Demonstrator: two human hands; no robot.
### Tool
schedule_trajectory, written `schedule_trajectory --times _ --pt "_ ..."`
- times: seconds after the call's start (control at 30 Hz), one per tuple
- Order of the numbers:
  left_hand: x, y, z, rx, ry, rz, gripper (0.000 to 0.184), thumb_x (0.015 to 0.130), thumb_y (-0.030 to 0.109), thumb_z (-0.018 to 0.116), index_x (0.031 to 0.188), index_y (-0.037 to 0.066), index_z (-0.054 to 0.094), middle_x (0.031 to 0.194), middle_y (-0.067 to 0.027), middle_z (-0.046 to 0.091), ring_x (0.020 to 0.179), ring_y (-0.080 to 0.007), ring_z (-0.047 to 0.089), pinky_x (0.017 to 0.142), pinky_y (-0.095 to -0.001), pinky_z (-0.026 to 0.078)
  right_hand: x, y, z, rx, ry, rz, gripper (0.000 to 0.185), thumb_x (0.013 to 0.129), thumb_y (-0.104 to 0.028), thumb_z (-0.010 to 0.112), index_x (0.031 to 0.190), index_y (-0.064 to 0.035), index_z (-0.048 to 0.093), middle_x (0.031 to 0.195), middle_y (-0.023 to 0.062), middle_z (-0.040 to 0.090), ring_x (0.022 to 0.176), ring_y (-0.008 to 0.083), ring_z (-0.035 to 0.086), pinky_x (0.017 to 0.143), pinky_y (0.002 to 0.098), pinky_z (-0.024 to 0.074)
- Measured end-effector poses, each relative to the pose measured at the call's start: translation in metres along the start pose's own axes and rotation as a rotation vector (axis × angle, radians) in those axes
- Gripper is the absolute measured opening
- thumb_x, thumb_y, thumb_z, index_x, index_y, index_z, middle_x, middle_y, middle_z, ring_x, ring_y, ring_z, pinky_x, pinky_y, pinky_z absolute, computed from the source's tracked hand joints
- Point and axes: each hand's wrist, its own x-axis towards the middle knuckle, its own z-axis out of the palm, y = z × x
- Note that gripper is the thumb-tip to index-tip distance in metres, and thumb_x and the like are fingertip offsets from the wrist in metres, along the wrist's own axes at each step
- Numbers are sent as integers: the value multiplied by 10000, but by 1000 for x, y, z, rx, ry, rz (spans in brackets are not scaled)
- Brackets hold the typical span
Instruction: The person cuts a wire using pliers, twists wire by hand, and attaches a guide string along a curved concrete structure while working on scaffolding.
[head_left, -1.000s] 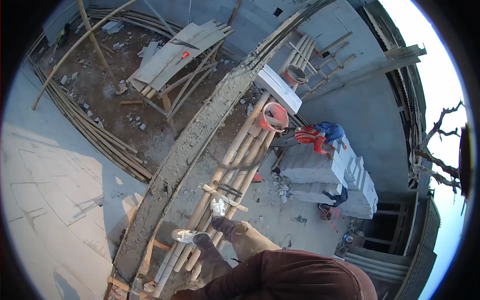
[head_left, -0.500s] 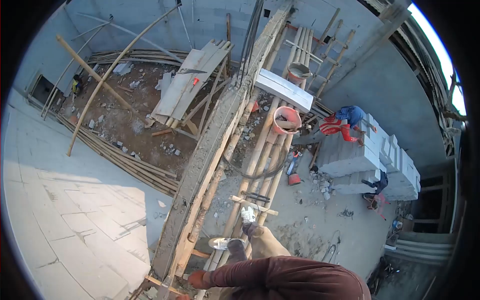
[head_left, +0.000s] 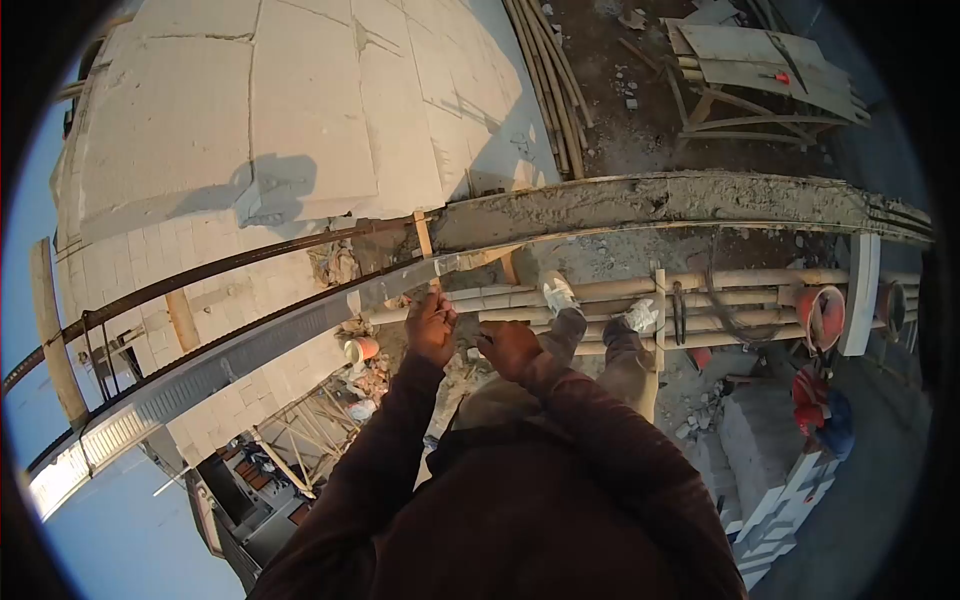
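Note:
My left hand is raised in front of me with its fingers drawn together, just below a short wooden strip that crosses the formwork. Beside it on the right, my right hand is curled closed, its fingertips toward the left hand. A small dark tip shows at the right fingers; what either hand holds is too small to name. Just beyond the hands runs the long board edge of the wall form, with rough grey concrete along its top.
My shoes stand on bamboo poles high above the ground. Along the poles are a red bucket and a long white block. Lower right, a person in red and blue is by stacked blocks. Steel bars extend left.
My view has swung down and toward the left end of the wall form. Both hands now show together before me; earlier they were at the bottom edge, one mostly cut off.

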Motion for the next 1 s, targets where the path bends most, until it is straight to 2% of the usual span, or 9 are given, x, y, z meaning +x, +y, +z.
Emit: schedule_trajectory --times 0.03,0.07,0.13,0.2,0.27,0.4,0.6,0.7,1.0 --pt "4 -2 -3 -9 -30 7 138 966 211 652 995 95 585 880 -17 622 744 -120 620 648 -260 522 2 -3 -3 -36 -12 -14 268 899 -298 612 1032 -73 674 917 184 690 882 394 665 780 490 510" --pt "2 0 16 64 62 29 155 963 224 655 888 131 556 731 46 530 573 -49 478 509 -208 415 7 -9 -6 -79 53 -16 231 871 -263 644 1010 -81 674 965 144 675 939 363 649 822 469 501" --pt "-2 2 20 234 123 29 75 969 192 624 954 130 585 733 45 507 563 -48 444 474 -198 365 23 -15 -26 -196 462 -306 176 835 -209 635 956 -82 658 999 107 628 1005 309 590 885 454 456" --pt "-10 3 27 381 242 31 57 959 204 616 936 162 584 679 69 427 505 -37 345 429 -205 261 49 -28 -61 -345 614 -439 163 820 -157 622 969 -91 629 990 63 576 1016 272 539 916 438 424" --pt "-12 4 23 459 248 48 85 954 222 627 915 166 577 662 77 411 496 -31 338 425 -211 259 79 -16 -76 -525 600 -427 164 847 -133 595 1002 -83 615 1011 86 630 1008 292 599 912 474 438" --pt "-12 8 22 461 254 52 98 952 226 634 894 167 580 638 89 389 478 -23 313 422 -218 246 97 3 -90 -502 205 -318 159 903 -152 542 1027 -88 620 1065 148 690 962 348 680 891 522 481" --pt "-13 5 27 430 233 47 123 952 207 626 860 170 553 630 86 384 464 -27 301 417 -222 244 101 16 -87 -283 292 -268 54 869 -128 580 911 -97 593 933 117 662 861 356 656 733 451 522" --pt "-22 2 28 433 240 25 139 954 202 617 846 173 534 631 79 386 464 -32 308 419 -224 248 106 8 -83 -287 228 -235 156 898 -145 524 987 -75 630 1047 150 682 962 370 660 822 469 526" --pt "-35 -4 31 359 190 -29 127 965 149 575 854 127 517 689 50 424 508 -51 354 451 -225 295 115 10 -62 -228 268 -242 72 859 -128 599 908 -77 588 942 103 659 924 346 641 797 470 502"
